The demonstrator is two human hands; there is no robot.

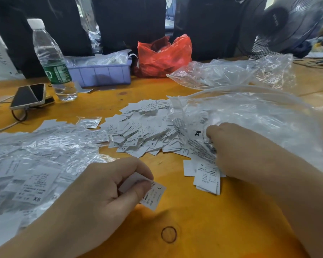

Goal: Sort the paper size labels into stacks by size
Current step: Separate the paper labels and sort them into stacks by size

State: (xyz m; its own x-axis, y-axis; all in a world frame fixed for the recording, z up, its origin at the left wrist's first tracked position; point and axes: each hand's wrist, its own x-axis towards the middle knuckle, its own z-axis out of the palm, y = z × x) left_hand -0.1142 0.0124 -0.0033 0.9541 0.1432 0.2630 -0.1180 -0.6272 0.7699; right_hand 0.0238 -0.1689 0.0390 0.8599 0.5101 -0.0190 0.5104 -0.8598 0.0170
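Note:
A loose heap of white paper size labels (140,131) lies mid-table, with S, XS and XL printed on some. My left hand (108,185) pinches a small label marked L (154,195) just above the orange table (194,220). A short stack of S labels (207,178) sits right of it, partly under my right hand (237,148). That hand rests at the edge of a clear plastic bag (259,118), fingers curled down into labels; what they hold is hidden. At the left, XS labels (35,185) lie under a clear plastic sheet (45,151).
At the back stand a water bottle (52,60), a purple tray (101,73), a red plastic bag (162,56) and another clear bag (222,73). A phone (29,96) with a cable lies at the far left. A fan (283,25) stands back right.

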